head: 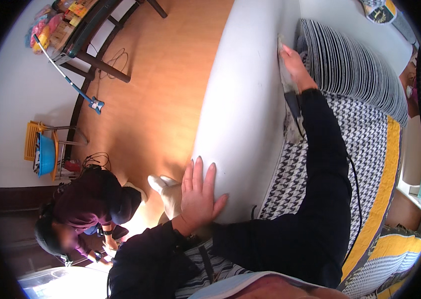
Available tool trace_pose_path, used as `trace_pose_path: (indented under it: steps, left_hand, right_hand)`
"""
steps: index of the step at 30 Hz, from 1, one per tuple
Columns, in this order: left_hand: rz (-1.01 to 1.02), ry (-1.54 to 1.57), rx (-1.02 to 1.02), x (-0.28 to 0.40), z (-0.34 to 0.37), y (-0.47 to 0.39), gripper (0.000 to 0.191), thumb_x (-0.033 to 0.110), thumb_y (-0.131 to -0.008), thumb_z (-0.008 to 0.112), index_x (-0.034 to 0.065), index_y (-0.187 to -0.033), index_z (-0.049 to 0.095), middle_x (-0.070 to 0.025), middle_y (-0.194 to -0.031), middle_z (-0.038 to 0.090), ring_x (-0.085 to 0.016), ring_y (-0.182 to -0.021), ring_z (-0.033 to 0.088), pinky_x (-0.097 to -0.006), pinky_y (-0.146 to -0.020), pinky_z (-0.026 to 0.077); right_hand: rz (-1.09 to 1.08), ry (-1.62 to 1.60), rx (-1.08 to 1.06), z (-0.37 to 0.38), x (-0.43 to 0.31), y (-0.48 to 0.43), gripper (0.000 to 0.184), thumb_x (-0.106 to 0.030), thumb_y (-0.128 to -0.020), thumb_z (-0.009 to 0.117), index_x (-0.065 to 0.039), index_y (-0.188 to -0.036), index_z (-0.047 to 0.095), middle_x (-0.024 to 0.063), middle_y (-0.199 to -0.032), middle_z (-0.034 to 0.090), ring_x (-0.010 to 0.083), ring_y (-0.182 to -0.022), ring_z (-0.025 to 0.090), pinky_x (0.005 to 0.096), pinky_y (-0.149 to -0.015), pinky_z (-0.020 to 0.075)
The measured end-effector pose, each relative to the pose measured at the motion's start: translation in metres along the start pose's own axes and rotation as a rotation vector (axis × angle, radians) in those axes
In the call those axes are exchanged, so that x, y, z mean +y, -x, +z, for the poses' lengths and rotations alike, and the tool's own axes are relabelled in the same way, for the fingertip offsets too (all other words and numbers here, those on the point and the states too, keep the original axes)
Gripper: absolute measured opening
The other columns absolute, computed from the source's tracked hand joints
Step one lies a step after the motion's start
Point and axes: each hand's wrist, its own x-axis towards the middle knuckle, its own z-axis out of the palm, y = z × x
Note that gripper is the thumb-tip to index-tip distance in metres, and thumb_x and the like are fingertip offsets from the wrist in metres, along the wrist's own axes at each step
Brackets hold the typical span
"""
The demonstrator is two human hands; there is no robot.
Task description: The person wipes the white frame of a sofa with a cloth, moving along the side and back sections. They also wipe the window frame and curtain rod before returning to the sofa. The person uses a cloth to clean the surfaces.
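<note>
My right hand (295,70) reaches far forward and grips a grey-beige cloth (288,80) against the inner side of a white sofa arm (244,93). The cloth trails down beside my wrist, where a dark wrist device (292,104) with a cable hangs. My left hand (199,192) lies flat with fingers spread on the near part of that smooth white sofa arm, holding nothing. Right of the cloth stands a black-and-white striped cushion (348,67). Under my right arm spreads a houndstooth sofa cover (337,127) with a yellow border.
A person (87,205) in dark clothes crouches at lower left, hands low. Beyond the wooden floor (158,93) stand a dark table (102,22) with packages, a leaning mop (68,80), and a yellow chair (55,149) bearing a blue basin (47,154). Cables (115,61) lie on the floor.
</note>
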Motion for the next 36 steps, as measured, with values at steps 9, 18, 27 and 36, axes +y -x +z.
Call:
trace_pose_path:
  steps: [9,18,27,36]
  left_hand:
    - [-0.009,-0.014,0.029,0.002,0.0,0.001,0.074,0.025,-0.075,0.058,-0.0019,-0.133,0.022,-0.031,-0.136,0.018,-0.049,-0.121,0.025,-0.0517,-0.098,0.024]
    - [-0.004,-0.04,0.193,0.002,0.014,0.006,0.068,0.036,-0.08,0.053,0.0097,-0.136,0.024,-0.0226,-0.138,0.021,-0.045,-0.123,0.024,-0.0508,-0.098,0.026]
    - [-0.013,-0.075,0.194,0.001,0.017,0.009,0.067,0.037,-0.083,0.05,0.0083,-0.137,0.021,-0.0243,-0.137,0.021,-0.043,-0.123,0.025,-0.0463,-0.1,0.024]
    - [0.005,-0.028,0.169,0.001,0.012,0.004,0.069,0.033,-0.079,0.056,0.0064,-0.135,0.025,-0.0266,-0.136,0.023,-0.046,-0.122,0.024,-0.05,-0.098,0.025]
  right_hand:
    - [-0.103,0.672,-0.066,0.002,0.046,0.064,0.032,-0.011,-0.081,0.044,-0.006,-0.111,0.05,0.0239,-0.089,0.057,0.0413,-0.084,0.053,0.0455,-0.075,0.0432]
    - [-0.258,0.368,-0.134,0.037,-0.003,0.333,0.043,-0.005,-0.079,0.043,0.002,-0.122,0.041,0.0251,-0.121,0.044,0.0381,-0.112,0.042,0.0382,-0.096,0.0344]
    - [-0.041,0.313,-0.233,0.047,-0.062,0.499,0.043,-0.004,-0.083,0.043,0.003,-0.125,0.037,0.0239,-0.126,0.04,0.035,-0.119,0.038,0.0366,-0.101,0.029]
    - [-0.252,0.626,0.07,0.031,0.026,0.286,0.02,-0.007,-0.077,0.049,0.002,-0.093,0.054,0.0185,-0.089,0.058,0.0347,-0.082,0.056,0.0417,-0.073,0.0449]
